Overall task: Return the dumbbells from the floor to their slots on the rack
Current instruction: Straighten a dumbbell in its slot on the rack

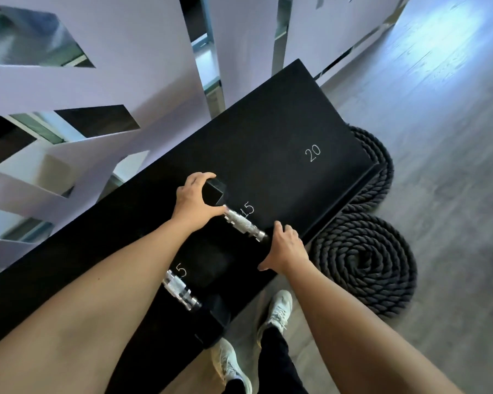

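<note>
On the rack (pixel 268 132) by the 15 mark, dumbbell (pixel 244 222) heads are clasped by left hand (pixel 195 199) and right hand (pixel 285 248); 20 slot clear; coiled rope (pixel 365 263) beside rack edge.

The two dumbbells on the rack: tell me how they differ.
The far dumbbell lies by the 15 mark with the left hand on one head and the right hand on the other; the near dumbbell lies by a 5, untouched. Both have silver ridged handles, black heads, and lie parallel on the black rack.
</note>
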Available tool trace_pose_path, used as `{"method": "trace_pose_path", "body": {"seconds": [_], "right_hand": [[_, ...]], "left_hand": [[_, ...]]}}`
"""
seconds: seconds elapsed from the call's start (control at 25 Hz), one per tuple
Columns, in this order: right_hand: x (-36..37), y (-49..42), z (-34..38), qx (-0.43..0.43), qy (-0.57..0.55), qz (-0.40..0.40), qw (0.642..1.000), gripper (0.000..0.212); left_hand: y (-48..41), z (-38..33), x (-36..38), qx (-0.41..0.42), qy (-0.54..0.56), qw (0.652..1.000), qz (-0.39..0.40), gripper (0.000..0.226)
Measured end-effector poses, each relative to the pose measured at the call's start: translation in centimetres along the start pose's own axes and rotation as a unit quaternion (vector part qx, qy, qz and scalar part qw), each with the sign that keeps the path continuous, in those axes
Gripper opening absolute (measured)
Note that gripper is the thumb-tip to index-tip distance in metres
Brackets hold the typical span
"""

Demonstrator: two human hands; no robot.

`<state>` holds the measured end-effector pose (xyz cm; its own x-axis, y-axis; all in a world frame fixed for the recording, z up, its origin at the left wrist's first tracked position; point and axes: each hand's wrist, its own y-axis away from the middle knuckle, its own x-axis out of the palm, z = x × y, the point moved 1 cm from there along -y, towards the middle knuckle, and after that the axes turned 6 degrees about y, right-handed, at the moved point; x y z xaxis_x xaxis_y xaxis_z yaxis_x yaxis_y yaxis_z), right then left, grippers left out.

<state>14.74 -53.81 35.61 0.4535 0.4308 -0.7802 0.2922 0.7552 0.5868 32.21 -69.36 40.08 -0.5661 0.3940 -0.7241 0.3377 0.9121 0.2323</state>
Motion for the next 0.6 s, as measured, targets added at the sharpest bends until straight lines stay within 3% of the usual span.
{"method": "trace_pose_path", "body": {"seconds": [0.2,0.44,0.6], "right_hand": [[0.5,0.4,-0.4,0.045,-0.059,0.008,0.997,0.119],[0.4,0.4,-0.5,0.048,-0.056,0.014,0.997,0.117],[-1.8,0.1,0.2,0.046,-0.027,0.064,0.997,0.105]], "left_hand": [[-3.2,-3.5,0.3,0.046,-0.046,0.995,0.08,0.08],[-3.5,-3.8,0.6,0.049,-0.091,0.991,0.088,0.081],[-3.2,-4.5,0.0,0.022,-0.089,0.988,0.125,0.088]]}}
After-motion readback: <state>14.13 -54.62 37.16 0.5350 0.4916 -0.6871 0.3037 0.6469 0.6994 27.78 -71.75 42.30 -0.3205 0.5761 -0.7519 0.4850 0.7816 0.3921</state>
